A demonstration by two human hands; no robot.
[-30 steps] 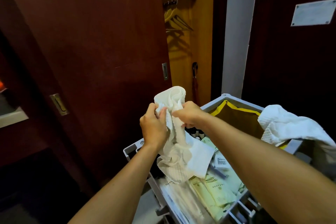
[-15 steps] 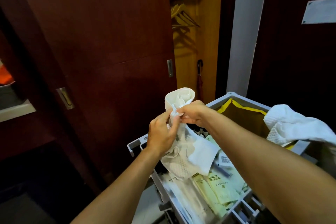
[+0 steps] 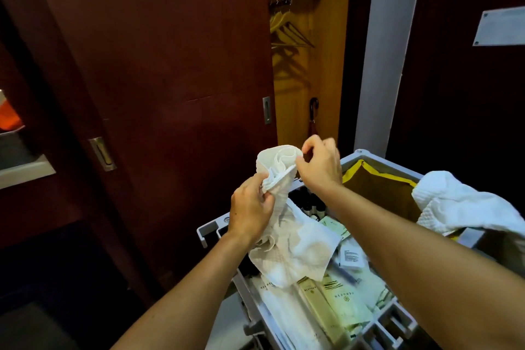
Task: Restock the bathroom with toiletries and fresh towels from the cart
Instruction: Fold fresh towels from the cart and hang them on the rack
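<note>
Towel [image 3: 284,239], white, gripped by left hand [image 3: 250,216] and pinched by right hand [image 3: 319,167], above cart tray [image 3: 210,231] of toiletry packets [image 3: 338,301] at 5 o'clock.

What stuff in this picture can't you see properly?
- Head view: the dark bottles in the cart are mostly hidden behind the white cloth and the right hand.
- Print on the toiletry packets is too small to read.
- The sign is cut off by the right edge.
- The left hand covers part of the cloth.
- The orange object is cut off at the left edge.
</note>
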